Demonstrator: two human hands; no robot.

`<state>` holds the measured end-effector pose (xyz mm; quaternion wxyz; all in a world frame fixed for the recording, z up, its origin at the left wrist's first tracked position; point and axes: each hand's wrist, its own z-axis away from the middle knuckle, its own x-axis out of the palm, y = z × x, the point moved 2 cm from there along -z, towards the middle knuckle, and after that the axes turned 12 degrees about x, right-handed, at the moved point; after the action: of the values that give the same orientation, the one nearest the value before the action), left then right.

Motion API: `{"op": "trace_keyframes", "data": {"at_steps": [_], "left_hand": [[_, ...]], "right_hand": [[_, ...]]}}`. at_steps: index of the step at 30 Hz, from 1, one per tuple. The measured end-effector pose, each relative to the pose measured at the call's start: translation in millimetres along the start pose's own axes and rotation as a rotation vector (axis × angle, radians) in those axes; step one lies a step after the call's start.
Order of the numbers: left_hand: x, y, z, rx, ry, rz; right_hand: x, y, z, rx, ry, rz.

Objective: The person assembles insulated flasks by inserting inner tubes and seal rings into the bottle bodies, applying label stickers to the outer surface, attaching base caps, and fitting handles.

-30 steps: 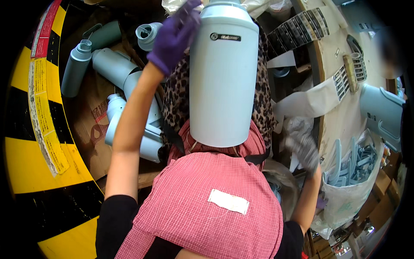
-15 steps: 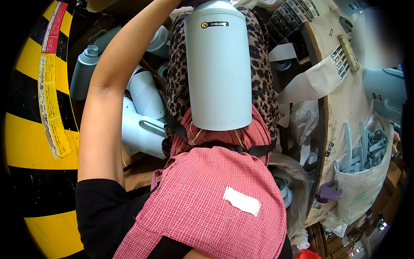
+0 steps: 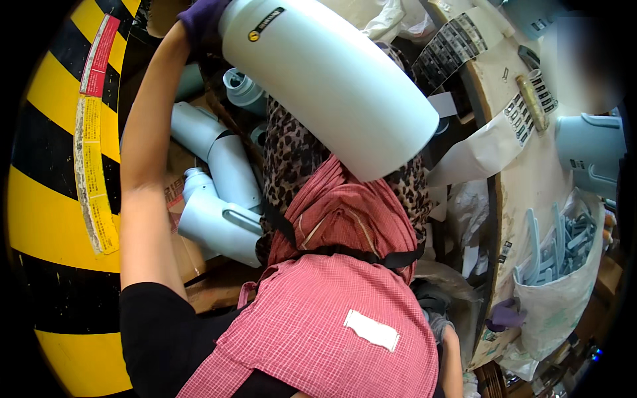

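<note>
Over the lap, the big blue bottle slants, its top end leftward, where I see the left hand, purple-gloved, its grip clasping it. The grey-gloved right hand is half hidden beside the apron; I can't tell its grip. A bag of handles sits at the tabletop's right edge.

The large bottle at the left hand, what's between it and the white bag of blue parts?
In the head view, between bottle and bag lie a white paper strip, crumpled plastic and part of the worktable.
</note>
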<state>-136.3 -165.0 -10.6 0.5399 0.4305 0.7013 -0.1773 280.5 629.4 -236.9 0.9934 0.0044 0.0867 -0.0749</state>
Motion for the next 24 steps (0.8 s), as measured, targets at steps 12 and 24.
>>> {"op": "trace_keyframes", "data": {"at_steps": [12,24], "left_hand": [[20.2,0.1,109.3,0.020,0.301,-0.406],[89.4,103.8,197.6,-0.810,1.022,0.526]], "right_hand": [[-251.1,-178.5,162.7,-0.708,0.541,-0.890],[-196.4,-308.9,56.2,-1.301,1.098,0.320]]}}
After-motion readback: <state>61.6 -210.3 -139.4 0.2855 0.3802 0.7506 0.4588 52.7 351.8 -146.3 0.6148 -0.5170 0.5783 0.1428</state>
